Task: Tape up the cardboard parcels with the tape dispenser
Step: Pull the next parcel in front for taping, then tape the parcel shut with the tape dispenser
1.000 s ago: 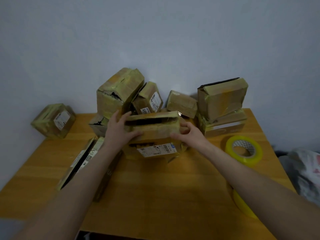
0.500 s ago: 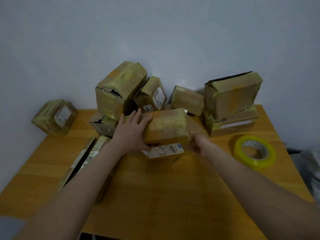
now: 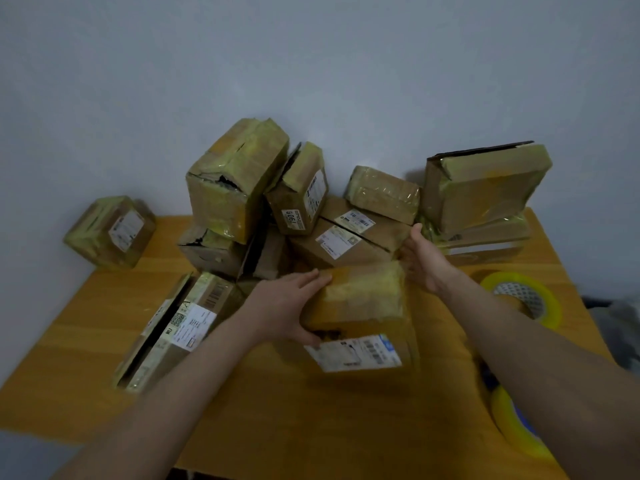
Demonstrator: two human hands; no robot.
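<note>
A cardboard parcel [image 3: 363, 303] wrapped in yellowish tape, with a white label on its near face, is in the middle of the wooden table [image 3: 311, 420]; it is blurred. My left hand [image 3: 287, 306] grips its left end, fingers on top and thumb underneath. My right hand [image 3: 427, 263] is at its far right corner, thumb raised, fingers hidden behind the box. A yellow tape roll [image 3: 526, 299] lies to the right. A second yellow roll [image 3: 512, 427] with something blue on it shows under my right forearm.
A pile of taped parcels [image 3: 239, 181] leans on the wall behind. Two stacked boxes [image 3: 485, 192] stand at the back right. A flat open parcel [image 3: 173, 327] lies at the left, and a small one [image 3: 110, 232] sits at the table's far left corner.
The parcel has come out of the pile toward me and lower over the table. My right hand moved from its near right side to the far right corner.
</note>
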